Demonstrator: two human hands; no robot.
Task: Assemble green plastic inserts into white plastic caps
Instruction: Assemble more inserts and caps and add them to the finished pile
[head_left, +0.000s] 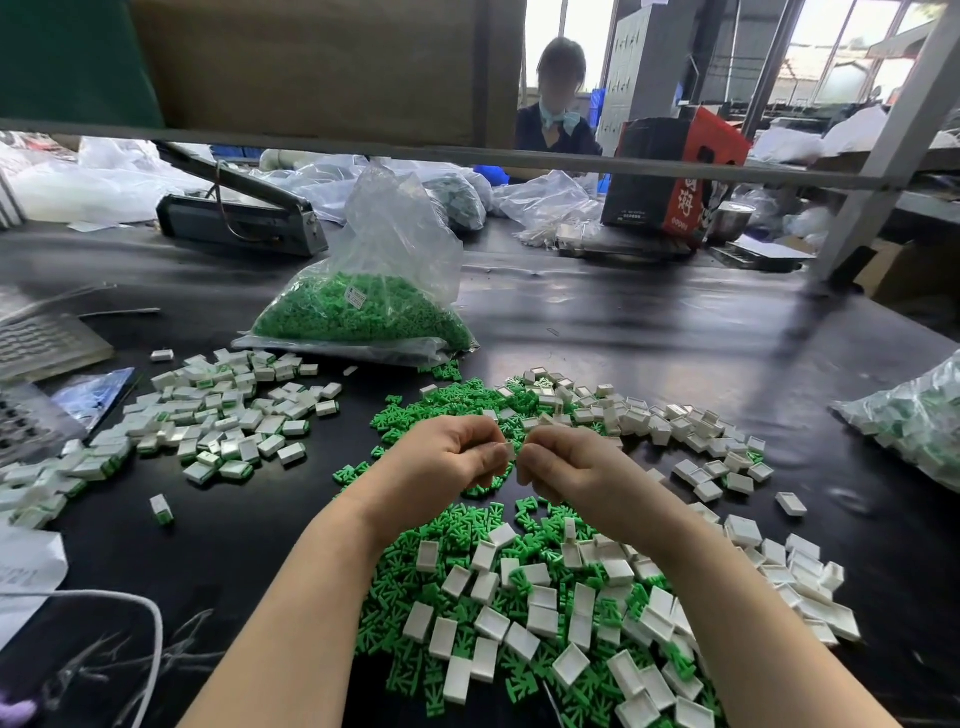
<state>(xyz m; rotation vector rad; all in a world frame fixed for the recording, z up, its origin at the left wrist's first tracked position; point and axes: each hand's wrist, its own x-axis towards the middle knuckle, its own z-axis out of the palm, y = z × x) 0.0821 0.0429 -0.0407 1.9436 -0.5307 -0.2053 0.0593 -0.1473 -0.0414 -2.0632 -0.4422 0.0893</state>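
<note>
Left hand (441, 457) and right hand (566, 467) pinch one white cap (511, 449) between them; bag label (356, 297) unreadable

1 head-worn view, forward and down, close above the table (623, 332)

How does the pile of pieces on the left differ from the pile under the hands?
The left pile holds white caps showing green edges, apparently already fitted; the near pile mixes empty white caps with loose green inserts. The left pile is mostly white and spread thin; the near pile is largely green and heaped. Both lie on the black table.
</note>
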